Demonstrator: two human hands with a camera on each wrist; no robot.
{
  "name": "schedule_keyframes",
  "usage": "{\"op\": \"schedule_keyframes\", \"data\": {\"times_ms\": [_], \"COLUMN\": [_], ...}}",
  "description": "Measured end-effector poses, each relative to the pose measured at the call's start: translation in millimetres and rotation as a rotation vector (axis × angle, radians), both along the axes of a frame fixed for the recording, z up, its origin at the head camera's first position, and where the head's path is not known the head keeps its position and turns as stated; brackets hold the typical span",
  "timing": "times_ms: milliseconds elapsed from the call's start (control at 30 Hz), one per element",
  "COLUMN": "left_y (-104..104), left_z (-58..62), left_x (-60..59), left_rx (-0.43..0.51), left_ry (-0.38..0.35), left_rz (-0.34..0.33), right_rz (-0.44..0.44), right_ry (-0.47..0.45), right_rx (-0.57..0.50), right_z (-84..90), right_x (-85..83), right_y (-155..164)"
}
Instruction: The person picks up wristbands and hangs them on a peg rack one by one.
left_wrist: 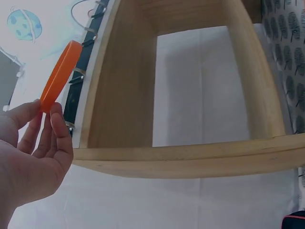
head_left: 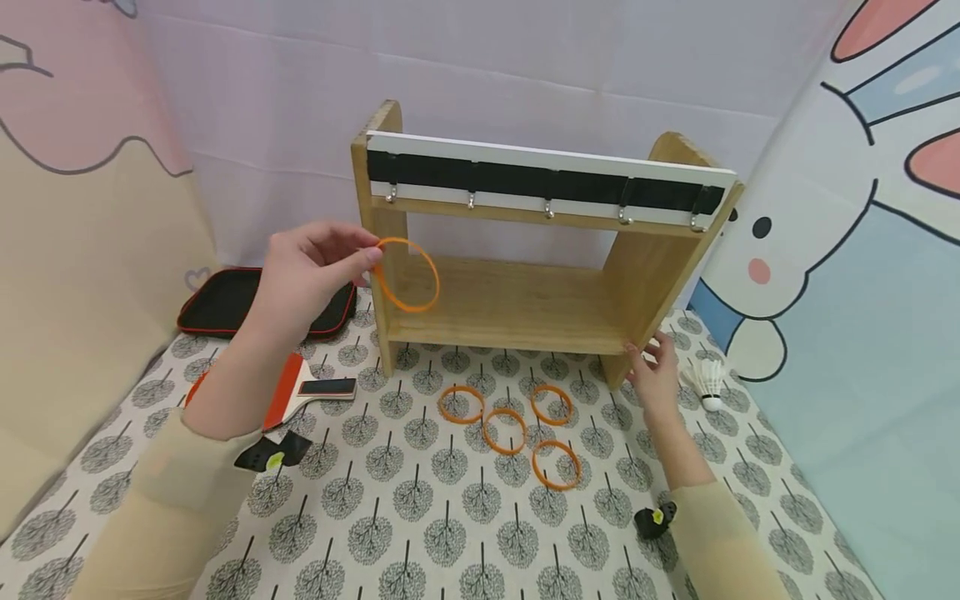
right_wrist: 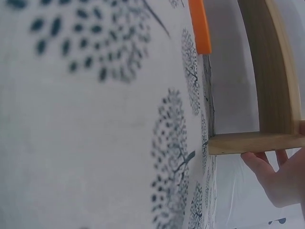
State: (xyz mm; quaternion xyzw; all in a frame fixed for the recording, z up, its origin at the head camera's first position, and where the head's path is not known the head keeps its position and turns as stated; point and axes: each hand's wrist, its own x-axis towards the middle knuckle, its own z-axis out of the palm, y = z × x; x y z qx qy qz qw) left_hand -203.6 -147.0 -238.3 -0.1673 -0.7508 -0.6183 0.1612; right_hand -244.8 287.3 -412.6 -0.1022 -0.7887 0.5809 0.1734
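Note:
My left hand point(head_left: 318, 258) pinches an orange ring point(head_left: 411, 310) between thumb and fingers, in front of the left side panel of a wooden shelf point(head_left: 495, 304). In the left wrist view, the ring point(left_wrist: 62, 74) stands edge-on near a row of metal hooks point(left_wrist: 78, 76). These hooks run along a black strip point(head_left: 510, 176) on a white board at the shelf's upper front. Low on the shelf's right side panel, my right hand point(head_left: 654, 379) grips the edge, with the thumb at the front and fingers on the outer side. Its fingers point(right_wrist: 259, 164) touch the panel in the right wrist view.
Several orange rings point(head_left: 504, 452) lie on the tree-patterned cloth point(head_left: 420, 500) before the shelf. A white shuttlecock point(head_left: 708, 385) is to the right of my right hand. Left of the shelf are a black case point(head_left: 217, 304) with red trim and a red-and-white paddle point(head_left: 288, 392), partly behind my forearm.

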Motion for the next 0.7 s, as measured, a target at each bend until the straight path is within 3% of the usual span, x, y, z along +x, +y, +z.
{"op": "schedule_keyframes", "data": {"times_ms": [167, 333, 533, 700], "left_y": [2.3, 2.6, 3.5, 1.7], "left_z": [20.4, 27.3, 23.3, 14.7], "left_x": [-10.6, -21.0, -23.5, -26.1], "left_rx": [0.193, 0.325, 0.344, 0.302], "left_ry": [0.120, 0.182, 0.188, 0.152], "left_rz": [-0.038, -0.023, 0.016, 0.050], "right_rz": [0.013, 0.040, 0.058, 0.049], "right_ry": [-0.003, 0.020, 0.028, 0.052], "right_rx": [-0.016, 0.011, 0.032, 0.059], "right_z": [2.4, -2.2, -13.8, -7.9], "right_x": [2.2, 0.2, -6.6, -1.7], "right_y": [0.6, 2.8, 12.0, 6.9]}}
